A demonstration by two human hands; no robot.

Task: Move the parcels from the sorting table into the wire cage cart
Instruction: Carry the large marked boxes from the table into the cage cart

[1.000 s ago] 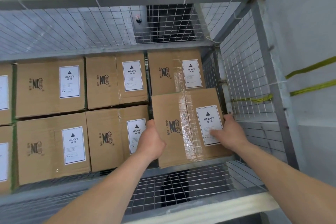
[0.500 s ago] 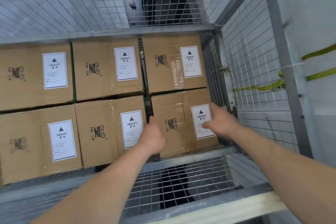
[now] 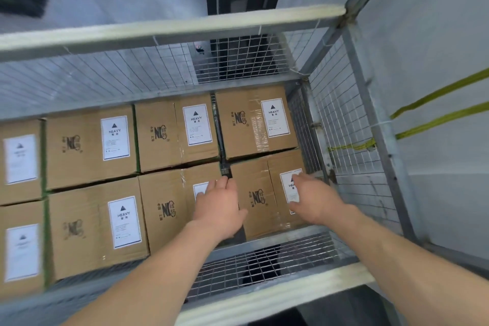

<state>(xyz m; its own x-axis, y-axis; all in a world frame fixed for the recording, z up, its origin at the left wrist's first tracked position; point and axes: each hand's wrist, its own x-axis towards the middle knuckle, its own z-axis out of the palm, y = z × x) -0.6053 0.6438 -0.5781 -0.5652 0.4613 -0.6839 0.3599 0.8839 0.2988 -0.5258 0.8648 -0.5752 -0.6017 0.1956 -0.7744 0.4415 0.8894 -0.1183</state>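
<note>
Several brown cardboard parcels with white HEAVY labels lie in two rows on the floor of the wire cage cart (image 3: 169, 32). The near right parcel (image 3: 260, 198) sits flat in the cart's right corner. My left hand (image 3: 219, 206) hovers with relaxed fingers over the gap at that parcel's left edge and holds nothing. My right hand (image 3: 315, 200) lies with straight fingers over the parcel's label, and I cannot tell whether it touches. The sorting table is out of sight.
The cart's right mesh wall (image 3: 341, 124) stands close beside the parcel, with yellow-green straps (image 3: 436, 108) outside it. Bare wire floor (image 3: 264, 262) shows between the parcels and the near padded rail (image 3: 277, 296). A grey wall lies to the right.
The near right parcel has gone down from a tilted, held position to lie flat in the corner. Both hands have let go of it and drawn back slightly. The camera has lifted.
</note>
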